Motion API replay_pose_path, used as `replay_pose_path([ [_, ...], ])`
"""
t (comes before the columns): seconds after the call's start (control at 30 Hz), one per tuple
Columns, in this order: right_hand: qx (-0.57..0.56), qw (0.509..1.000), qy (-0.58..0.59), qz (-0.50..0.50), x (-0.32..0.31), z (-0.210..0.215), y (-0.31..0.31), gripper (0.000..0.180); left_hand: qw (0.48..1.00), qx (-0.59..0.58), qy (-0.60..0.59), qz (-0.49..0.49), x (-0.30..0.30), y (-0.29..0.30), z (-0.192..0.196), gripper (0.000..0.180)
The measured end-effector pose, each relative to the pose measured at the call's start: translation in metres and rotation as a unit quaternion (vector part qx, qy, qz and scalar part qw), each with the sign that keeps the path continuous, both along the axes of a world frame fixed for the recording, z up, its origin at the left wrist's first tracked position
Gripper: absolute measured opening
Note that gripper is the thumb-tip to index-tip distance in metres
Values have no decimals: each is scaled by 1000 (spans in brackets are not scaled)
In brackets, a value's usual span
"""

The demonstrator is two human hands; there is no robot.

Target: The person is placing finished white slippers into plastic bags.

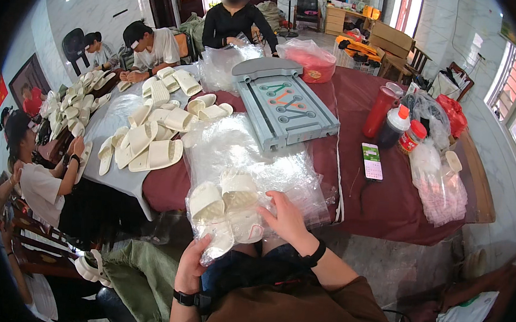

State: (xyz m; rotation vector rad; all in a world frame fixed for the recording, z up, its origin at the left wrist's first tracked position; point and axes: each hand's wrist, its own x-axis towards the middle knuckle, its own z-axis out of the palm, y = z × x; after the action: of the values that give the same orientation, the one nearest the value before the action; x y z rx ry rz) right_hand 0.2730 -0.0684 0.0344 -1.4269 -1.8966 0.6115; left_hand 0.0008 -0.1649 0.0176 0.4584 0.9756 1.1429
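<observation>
A pair of cream slippers [208, 202] lies inside a clear plastic bag [236, 226] at the table's near edge. My left hand [191, 265] grips the bag's lower left corner, thumb on top by a slipper's end. On the right side, my right hand [287, 220] has its fingers apart, lying against or just over the bag film beside the slippers. Beyond the bag spreads a stack of clear plastic bags [214, 143]. Farther left lies a heap of cream slippers [151, 144]. A grey plastic board [289, 106] with coloured lines and round marks rests behind the stack.
On the maroon tablecloth [351, 197] at right are a phone [371, 162], a red tumbler [383, 112], a dark bottle [394, 127] and a red-lidded jar [412, 136]. Several people sit along the left side; one person [234, 25] is across the table. Green fabric [148, 282] lies below left.
</observation>
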Motion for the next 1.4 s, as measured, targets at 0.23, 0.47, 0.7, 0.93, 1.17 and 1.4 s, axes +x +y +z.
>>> replay_pose_path([
  [0.23, -115, 975, 175, 74, 14, -17, -6, 71, 996, 73, -2, -47, 27, -15, 29, 50],
  [0.47, -177, 924, 290, 176, 17, 26, -8, 49, 986, 158, -14, -53, 50, -19, 52, 50],
  [0.7, -66, 990, 89, 89, -11, 50, -25, 43, 988, 149, -42, 17, 66, -5, 47, 51],
  [0.93, 192, 977, 16, 95, 14, 110, 1, 41, 967, 165, 49, 186, -18, -22, 81, 47],
  [1.17, 305, 942, -138, 31, 13, 71, 79, 45, 691, 47, 623, 363, -202, -100, 78, 47],
  [1.4, 97, 968, -224, 54, 19, 19, 62, 51, 602, -292, 728, 149, -273, -157, -40, 51],
])
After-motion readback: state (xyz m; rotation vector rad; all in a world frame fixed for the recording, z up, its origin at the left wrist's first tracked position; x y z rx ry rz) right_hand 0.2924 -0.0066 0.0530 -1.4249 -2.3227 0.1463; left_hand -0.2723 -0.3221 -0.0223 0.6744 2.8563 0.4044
